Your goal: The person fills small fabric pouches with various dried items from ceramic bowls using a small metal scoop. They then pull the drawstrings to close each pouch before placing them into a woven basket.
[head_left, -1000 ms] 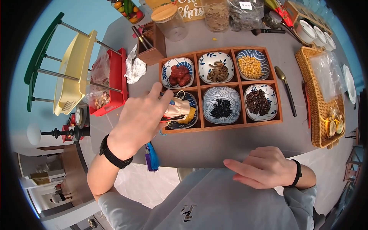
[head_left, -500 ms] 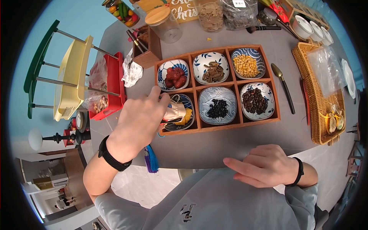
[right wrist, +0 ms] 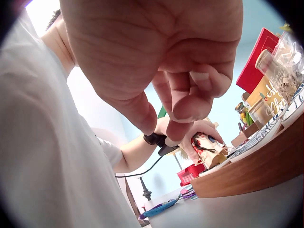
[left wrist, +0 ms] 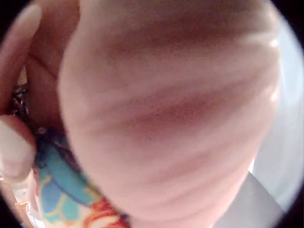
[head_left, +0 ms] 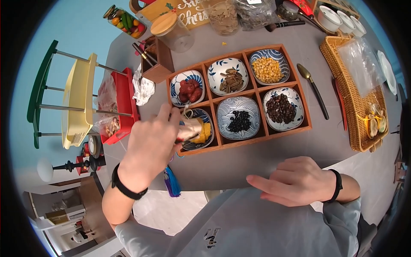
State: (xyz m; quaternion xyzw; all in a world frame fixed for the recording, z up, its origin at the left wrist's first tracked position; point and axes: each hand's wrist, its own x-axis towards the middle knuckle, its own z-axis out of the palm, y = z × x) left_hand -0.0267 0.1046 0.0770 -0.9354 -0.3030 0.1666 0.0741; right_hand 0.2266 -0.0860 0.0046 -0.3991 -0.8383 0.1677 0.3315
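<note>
My left hand (head_left: 152, 143) grips a small patterned cloth pouch (head_left: 191, 129) over the front-left bowl (head_left: 200, 147). Its pale mouth tilts down toward yellow bits (head_left: 204, 133) in that bowl, and a drawstring loop stands up from it. In the left wrist view, blue and red print on the pouch (left wrist: 61, 194) shows below the palm; fingers hide much of the rest. My right hand (head_left: 295, 182) hovers before the table edge with its index finger extended and the others loosely curled, holding nothing. A blue and purple tassel (head_left: 172, 182) lies at the table edge below the left hand.
The wooden compartment tray (head_left: 227, 147) also carries bowls of red dates (head_left: 189, 91), striped seeds, corn kernels (head_left: 267, 70), black beans (head_left: 239, 121) and dark brown beans (head_left: 281, 109). A spoon (head_left: 314, 92) and wicker basket (head_left: 356, 139) lie right; a tiered rack (head_left: 79, 103) stands left.
The head view has shifted and turned slightly. My left hand stays over the front-left bowl with the pouch, and more of the yellow bits now show. The right hand keeps its pose.
</note>
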